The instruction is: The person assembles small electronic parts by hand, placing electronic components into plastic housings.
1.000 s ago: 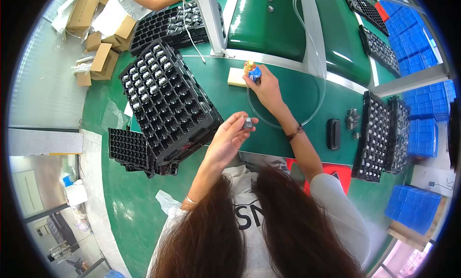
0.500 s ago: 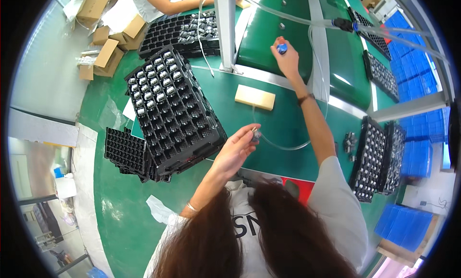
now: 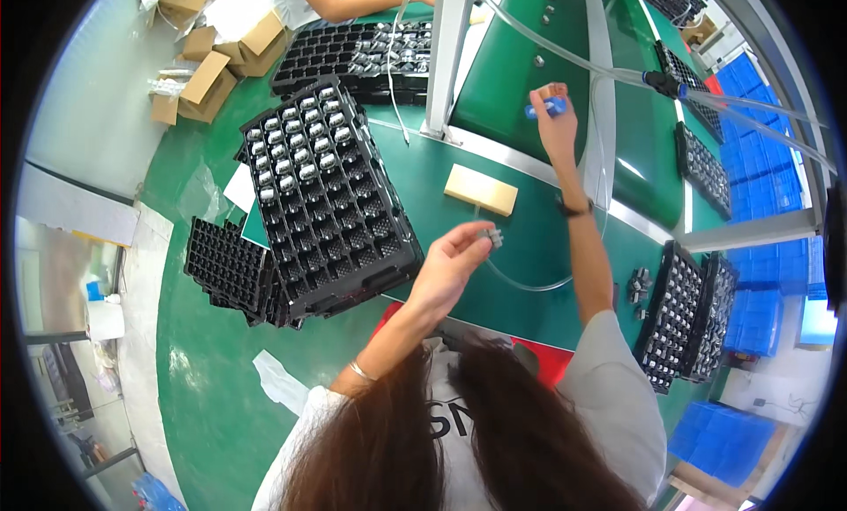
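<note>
My left hand (image 3: 448,268) pinches a small grey metal fitting (image 3: 492,237) between thumb and fingertips, over the green tabletop (image 3: 423,171). Farther out, my right hand (image 3: 559,139) is closed around a small blue object (image 3: 549,108) above the green conveyor belt (image 3: 503,101); motion and fingers hide its exact kind. A pale yellow block (image 3: 481,190) lies on the table just beyond my left hand. To the left, a tilted black compartment tray (image 3: 340,224) holds silvery cylindrical parts in its far-left pockets, while its nearer pockets show bare.
A clear hose (image 3: 538,288) loops across the table. A metal post (image 3: 445,65) rises at the belt's near edge. Black trays (image 3: 670,317) and loose metal parts (image 3: 639,286) lie at right. Cardboard boxes (image 3: 207,83) and a co-worker's arm (image 3: 371,3) are at far left.
The view has shifted slightly. My left hand has turned the fitting and moved it a little toward the yellow block. In my right hand, the blue object has tilted, showing more of its side.
</note>
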The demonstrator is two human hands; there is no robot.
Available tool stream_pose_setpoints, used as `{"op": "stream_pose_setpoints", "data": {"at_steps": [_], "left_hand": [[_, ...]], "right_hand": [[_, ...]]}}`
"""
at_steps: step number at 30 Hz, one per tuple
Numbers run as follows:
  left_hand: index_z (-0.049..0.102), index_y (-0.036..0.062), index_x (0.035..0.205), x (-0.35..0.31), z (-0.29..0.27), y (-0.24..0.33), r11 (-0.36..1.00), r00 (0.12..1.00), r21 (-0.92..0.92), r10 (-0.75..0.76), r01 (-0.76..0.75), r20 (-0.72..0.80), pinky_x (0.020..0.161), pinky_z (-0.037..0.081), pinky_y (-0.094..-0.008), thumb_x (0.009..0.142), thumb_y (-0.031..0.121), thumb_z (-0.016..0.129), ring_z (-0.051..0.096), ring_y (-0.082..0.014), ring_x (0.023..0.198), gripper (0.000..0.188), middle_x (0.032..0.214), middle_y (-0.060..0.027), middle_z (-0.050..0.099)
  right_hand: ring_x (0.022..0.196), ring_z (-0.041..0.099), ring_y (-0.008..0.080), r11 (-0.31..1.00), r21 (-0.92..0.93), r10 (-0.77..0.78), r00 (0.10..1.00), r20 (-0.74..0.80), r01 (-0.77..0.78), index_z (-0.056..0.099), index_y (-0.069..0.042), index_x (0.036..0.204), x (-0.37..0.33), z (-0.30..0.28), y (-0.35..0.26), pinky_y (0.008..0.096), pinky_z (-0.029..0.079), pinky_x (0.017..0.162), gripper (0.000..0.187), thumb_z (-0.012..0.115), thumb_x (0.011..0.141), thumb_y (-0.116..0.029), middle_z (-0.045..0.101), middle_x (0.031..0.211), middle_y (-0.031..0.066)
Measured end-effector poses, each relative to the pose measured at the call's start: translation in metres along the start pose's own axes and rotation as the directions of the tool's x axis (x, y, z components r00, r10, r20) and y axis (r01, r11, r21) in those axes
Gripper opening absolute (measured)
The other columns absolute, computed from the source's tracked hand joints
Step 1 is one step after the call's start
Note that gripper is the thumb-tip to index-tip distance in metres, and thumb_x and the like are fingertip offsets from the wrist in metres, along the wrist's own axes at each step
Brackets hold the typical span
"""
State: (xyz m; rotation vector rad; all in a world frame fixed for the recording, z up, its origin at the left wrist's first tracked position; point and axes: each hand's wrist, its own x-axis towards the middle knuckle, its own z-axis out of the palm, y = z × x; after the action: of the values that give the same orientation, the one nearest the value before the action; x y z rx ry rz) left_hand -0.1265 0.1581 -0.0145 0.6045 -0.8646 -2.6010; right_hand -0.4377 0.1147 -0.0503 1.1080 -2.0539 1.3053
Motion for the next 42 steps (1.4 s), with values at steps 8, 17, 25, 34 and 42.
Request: {"op": "stream_pose_setpoints", "data": {"at_steps": [8,17,25,34,42], "left_hand": [[0.055,0.0003,0.117,-0.002,0.004,0.018,0.972,0.967,0.077,0.229,-0.221,-0.108,0.088,0.041,-0.0231,0.087,0.009,0.060,0.054,-0.0085,0.095,0.031,0.105,-0.0028,0.060],[0.057,-0.0003,0.115,-0.018,0.009,0.016,0.967,0.974,0.170,0.206,-0.188,-0.091,0.083,0.042,-0.0213,0.085,0.010,0.064,0.054,-0.0069,0.090,0.032,0.097,-0.0017,0.060],[0.059,0.0002,0.112,-0.021,0.010,0.008,0.968,0.977,0.184,0.193,-0.173,-0.096,0.081,0.041,-0.0207,0.084,0.010,0.065,0.053,-0.0055,0.087,0.031,0.092,0.0003,0.060],[0.059,0.0002,0.113,-0.023,0.002,0.011,0.962,0.968,0.197,0.216,-0.189,-0.124,0.083,0.043,-0.0221,0.083,0.008,0.065,0.056,-0.0075,0.090,0.032,0.098,-0.0042,0.064],[0.054,0.0077,0.121,-0.012,-0.044,0.096,0.350,0.777,0.859,0.623,-0.373,0.083,0.086,0.047,-0.0297,0.080,0.013,0.065,0.056,-0.0175,0.100,0.043,0.117,-0.0099,0.057]], "right_hand": [[0.091,0.056,0.0117,0.465,0.577,0.157,0.704,0.693,-0.671,0.057,0.000,0.102,-0.087,-0.114,-0.144,0.0245,0.044,0.079,0.027,0.059,0.086,-0.021,0.060,0.099,0.0062],[0.085,0.056,0.0098,0.363,0.671,0.215,0.759,0.615,-0.646,0.057,0.001,0.102,-0.114,-0.127,-0.154,0.0236,0.044,0.075,0.027,0.057,0.087,-0.022,0.060,0.095,0.0059],[0.084,0.057,0.0089,0.373,0.689,0.205,0.779,0.592,-0.622,0.058,0.002,0.102,-0.119,-0.133,-0.169,0.0231,0.045,0.074,0.021,0.057,0.086,-0.012,0.061,0.093,0.0045],[0.079,0.056,0.0077,0.376,0.661,0.208,0.754,0.623,-0.650,0.059,0.001,0.099,-0.127,-0.125,-0.178,0.0219,0.045,0.068,0.018,0.058,0.084,-0.010,0.062,0.088,0.0031],[0.071,0.062,0.0156,0.897,0.183,0.250,0.803,0.541,-0.402,0.061,0.000,0.094,-0.102,-0.066,-0.111,0.0290,0.047,0.066,0.031,0.068,0.080,-0.027,0.063,0.077,0.0099]]}}
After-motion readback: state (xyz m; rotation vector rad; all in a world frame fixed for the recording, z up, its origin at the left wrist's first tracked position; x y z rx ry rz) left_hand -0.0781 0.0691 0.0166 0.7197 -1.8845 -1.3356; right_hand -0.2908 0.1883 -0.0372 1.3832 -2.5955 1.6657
